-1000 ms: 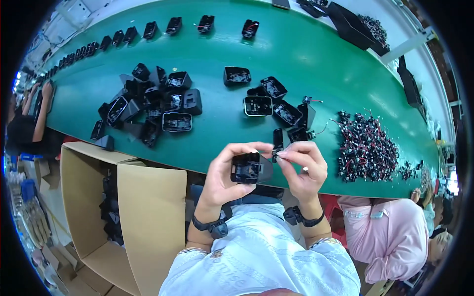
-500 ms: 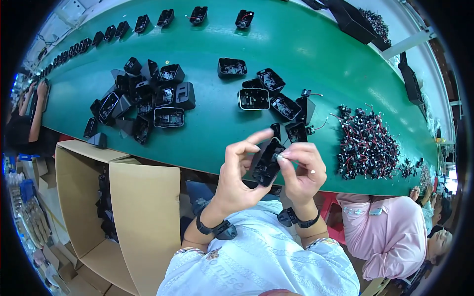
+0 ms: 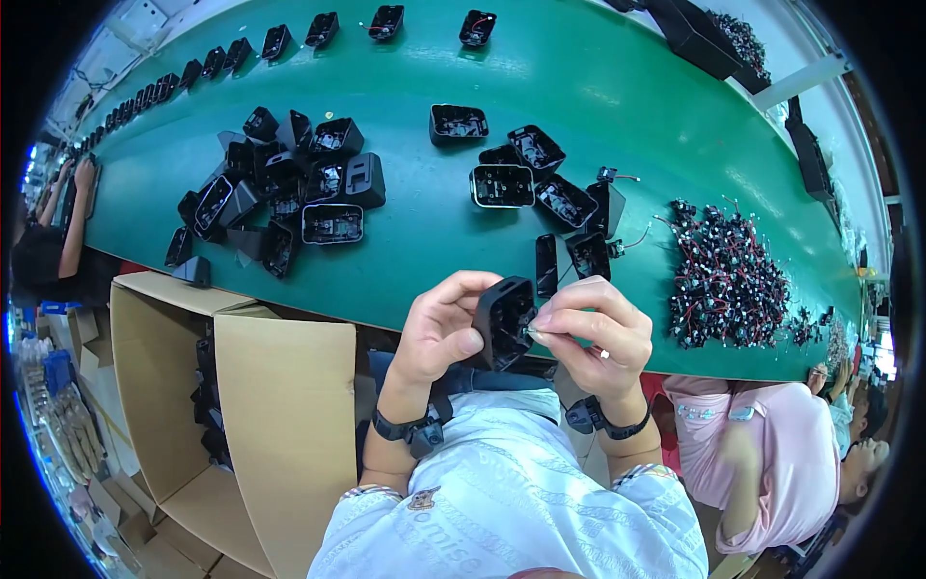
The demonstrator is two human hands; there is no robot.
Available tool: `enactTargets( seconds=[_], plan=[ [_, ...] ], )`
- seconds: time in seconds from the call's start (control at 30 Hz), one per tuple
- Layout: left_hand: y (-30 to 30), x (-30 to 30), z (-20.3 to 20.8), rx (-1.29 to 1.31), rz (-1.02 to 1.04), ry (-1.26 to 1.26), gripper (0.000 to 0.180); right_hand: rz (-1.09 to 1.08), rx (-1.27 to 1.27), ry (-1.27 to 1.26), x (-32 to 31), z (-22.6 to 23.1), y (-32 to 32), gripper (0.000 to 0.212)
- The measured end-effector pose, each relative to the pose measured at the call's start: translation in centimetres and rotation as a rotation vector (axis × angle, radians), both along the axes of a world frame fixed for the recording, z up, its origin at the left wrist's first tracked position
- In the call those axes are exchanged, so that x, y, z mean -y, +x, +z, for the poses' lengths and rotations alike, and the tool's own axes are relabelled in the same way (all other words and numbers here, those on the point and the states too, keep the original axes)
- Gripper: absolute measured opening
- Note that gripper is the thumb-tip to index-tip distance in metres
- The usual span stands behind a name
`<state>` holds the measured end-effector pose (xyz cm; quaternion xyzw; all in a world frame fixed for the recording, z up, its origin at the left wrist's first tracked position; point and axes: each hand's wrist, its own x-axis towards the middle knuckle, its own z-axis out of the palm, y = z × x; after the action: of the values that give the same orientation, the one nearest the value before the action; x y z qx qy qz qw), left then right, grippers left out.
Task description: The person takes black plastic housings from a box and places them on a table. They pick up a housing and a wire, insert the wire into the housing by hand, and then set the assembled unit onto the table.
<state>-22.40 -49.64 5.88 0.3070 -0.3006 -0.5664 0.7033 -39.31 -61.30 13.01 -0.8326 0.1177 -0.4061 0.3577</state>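
My left hand [image 3: 434, 330] grips a black plastic housing [image 3: 490, 323] at the table's near edge, tilted with its open side toward the right. With thumb and fingers pinched together, my right hand [image 3: 600, 333] holds a small, light-coloured part at the housing's opening; its exact kind is too small to tell. Just beyond my hands, several more black housings [image 3: 502, 186] lie in a loose group. A small connector with a red wire [image 3: 617, 248] rests beside them. To the right is a heap of small black parts with red and black wires [image 3: 728, 275].
Another cluster of black housings [image 3: 333, 224] covers the left part of the green table [image 3: 405, 270]. A row of housings [image 3: 275, 42] runs along the far side. An open cardboard box [image 3: 289, 425] stands at my left. A person in pink [image 3: 762, 444] sits at my right.
The housing has turned more upright, and my left fingers have shifted to its left side. My right hand has moved slightly down and right, still pinching at the opening.
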Motion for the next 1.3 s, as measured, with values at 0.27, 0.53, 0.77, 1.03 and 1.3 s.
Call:
enactTargets(
  seconds=[0.27,0.53,0.77,1.03,1.3],
  plan=[
    [-0.5,0.4,-0.7,-0.054,-0.027,-0.011,0.073,-0.06,-0.013,-0.11,-0.1,-0.2,1.0,0.027],
    [-0.5,0.3,-1.0,-0.111,-0.079,-0.004,0.07,-0.191,0.013,-0.105,-0.1,-0.1,0.9,0.026],
    [-0.3,0.5,-1.2,0.02,-0.038,-0.01,0.067,-0.189,0.016,-0.129,-0.8,-0.8,1.2,0.025],
    [-0.5,0.4,-1.2,-0.081,-0.065,0.005,0.06,-0.144,-0.113,-0.079,0.1,-0.2,1.1,0.024],
    [-0.3,0.2,-0.8,-0.017,-0.139,0.043,0.057,-0.133,-0.212,-0.041,0.7,0.3,0.8,0.022]
  ],
)
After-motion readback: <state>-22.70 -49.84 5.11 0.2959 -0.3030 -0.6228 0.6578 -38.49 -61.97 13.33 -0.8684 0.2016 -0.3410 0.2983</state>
